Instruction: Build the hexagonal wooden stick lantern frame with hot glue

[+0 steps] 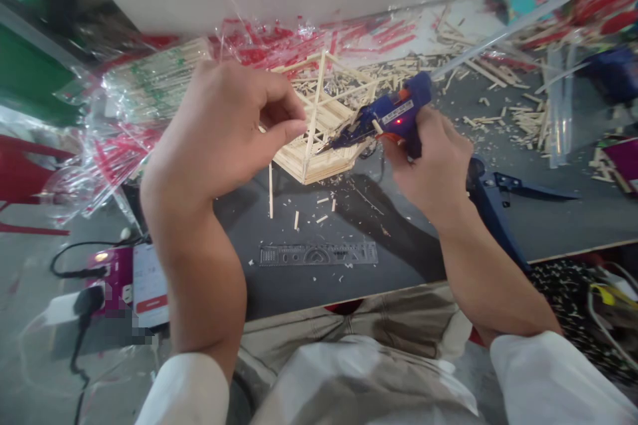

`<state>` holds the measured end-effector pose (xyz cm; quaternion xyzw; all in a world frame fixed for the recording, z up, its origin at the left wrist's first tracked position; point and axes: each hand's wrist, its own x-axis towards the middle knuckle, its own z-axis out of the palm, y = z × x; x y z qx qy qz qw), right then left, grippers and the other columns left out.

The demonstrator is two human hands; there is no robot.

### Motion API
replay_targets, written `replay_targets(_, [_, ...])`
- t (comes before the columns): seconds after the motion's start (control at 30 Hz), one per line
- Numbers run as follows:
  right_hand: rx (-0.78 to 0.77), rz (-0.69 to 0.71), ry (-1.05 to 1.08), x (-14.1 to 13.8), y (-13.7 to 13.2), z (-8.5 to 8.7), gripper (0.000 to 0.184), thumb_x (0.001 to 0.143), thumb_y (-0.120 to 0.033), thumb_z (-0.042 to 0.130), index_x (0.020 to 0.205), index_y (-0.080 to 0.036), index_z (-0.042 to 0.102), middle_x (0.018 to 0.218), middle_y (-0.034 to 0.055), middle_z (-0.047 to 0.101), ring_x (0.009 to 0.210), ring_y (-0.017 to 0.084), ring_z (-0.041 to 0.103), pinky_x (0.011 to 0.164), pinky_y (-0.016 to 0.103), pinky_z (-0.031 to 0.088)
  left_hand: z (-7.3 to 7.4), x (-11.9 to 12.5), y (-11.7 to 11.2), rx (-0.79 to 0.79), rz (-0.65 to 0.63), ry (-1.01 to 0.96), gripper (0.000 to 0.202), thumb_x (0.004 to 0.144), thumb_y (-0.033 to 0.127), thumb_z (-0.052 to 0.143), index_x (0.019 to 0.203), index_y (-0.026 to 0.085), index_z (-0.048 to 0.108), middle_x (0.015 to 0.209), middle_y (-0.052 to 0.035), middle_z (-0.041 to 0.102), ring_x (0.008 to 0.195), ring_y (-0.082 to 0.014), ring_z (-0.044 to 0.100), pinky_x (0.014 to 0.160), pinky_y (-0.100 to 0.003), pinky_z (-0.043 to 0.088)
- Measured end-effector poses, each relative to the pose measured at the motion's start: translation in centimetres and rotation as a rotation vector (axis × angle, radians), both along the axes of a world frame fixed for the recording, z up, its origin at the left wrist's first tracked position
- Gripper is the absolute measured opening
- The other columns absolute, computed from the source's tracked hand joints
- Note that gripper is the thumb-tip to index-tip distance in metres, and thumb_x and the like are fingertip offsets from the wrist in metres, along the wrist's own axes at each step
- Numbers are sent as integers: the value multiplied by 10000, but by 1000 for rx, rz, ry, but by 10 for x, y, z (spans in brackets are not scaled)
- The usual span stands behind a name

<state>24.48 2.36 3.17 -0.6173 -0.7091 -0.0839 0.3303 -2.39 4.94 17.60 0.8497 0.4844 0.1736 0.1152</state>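
A frame of thin wooden sticks (329,169) stands on the dark table on a slender leg, its upper bars meeting at a corner. My left hand (229,119) is at its left side, thumb and forefinger pinched right beside a slanting upright; anything between the fingertips is too small to make out. In my right hand (433,159) is a blue hot glue gun (399,109) with a red light lit and a long clear glue stick (503,36) out of its back. The gun's nozzle points left, close to the frame's near corner. A short stick end shows by my right fingers.
A clear ruler (319,254) lies near the front edge among stick offcuts. Blue-handled cutters (498,196) rest at the right. Loose sticks and glue sticks (561,106) lie behind. Plastic-wrapped stick bundles (154,83) are at left, above a purple power strip (112,272) and phone (149,285).
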Motion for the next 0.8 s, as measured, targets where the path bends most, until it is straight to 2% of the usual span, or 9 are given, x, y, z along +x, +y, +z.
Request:
replay_targets(0.2, [43,37,-30,0,-1,2,283,1034,-450,495,1245,-268,546,997,116,714,882,283,699,689,399,561,-5,3,6,-89,10,77,174,907,322,627,856,231,766,833,-24,778,891,-259,723,946,-428,551])
replay_targets(0.3, [42,53,-21,0,0,1,278,1038,-429,481,1255,-262,533,1002,114,713,877,277,697,699,404,561,-8,5,8,-80,16,105,146,886,275,637,825,242,766,836,-27,782,835,-248,727,885,-411,555])
replay_targets(0.43, [-2,31,28,0,1,-2,289,1032,-476,501,1241,-281,544,999,112,689,935,293,698,741,421,565,-10,7,9,-66,-2,120,125,872,256,662,799,253,763,814,-6,779,764,-232,731,804,-400,549])
replay_targets(0.67, [50,58,31,2,2,-4,252,1032,-449,501,1206,-269,526,976,104,684,916,292,686,740,422,560,-14,11,9,-74,-37,134,125,880,283,659,801,257,752,798,2,768,772,-228,724,766,-381,532])
replay_targets(0.8, [-14,27,39,2,1,-3,256,1023,-475,532,1201,-292,533,995,107,689,947,302,695,753,425,571,-14,12,10,-76,-37,130,127,864,249,654,770,272,736,773,9,758,743,-217,710,778,-370,531])
